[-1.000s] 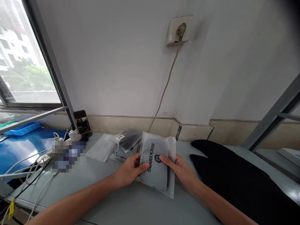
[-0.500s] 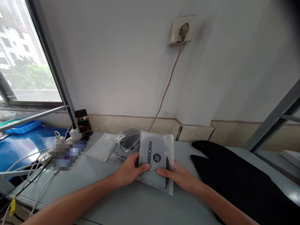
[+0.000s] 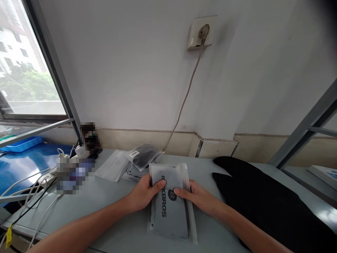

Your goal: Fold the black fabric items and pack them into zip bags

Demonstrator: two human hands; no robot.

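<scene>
A frosted plastic pouch (image 3: 172, 214) with dark ROCKBROS lettering and a round logo is held in front of me over the grey table. Something grey and flat shows inside it. My left hand (image 3: 143, 193) grips its upper left edge, thumb on the front. On the right edge, my right hand (image 3: 201, 196) pinches the pouch with its thumb near the logo; the fingers of both hands are partly hidden behind it. Beyond my left hand lie a dark item in clear packaging with a white label (image 3: 144, 156) and several frosted empty-looking pouches (image 3: 113, 166).
Black fabric (image 3: 263, 200) covers the right of the grey table (image 3: 123, 228). At left are white cables (image 3: 34, 193), a power strip and blurred objects. A blue tray (image 3: 23, 143) stands beyond a metal frame. A wall socket (image 3: 202, 32) has a cord hanging down.
The pouch has moved down, and more of its lower part and lettering now shows. My thumbs rest nearer its top. The whole view has shifted slightly.
</scene>
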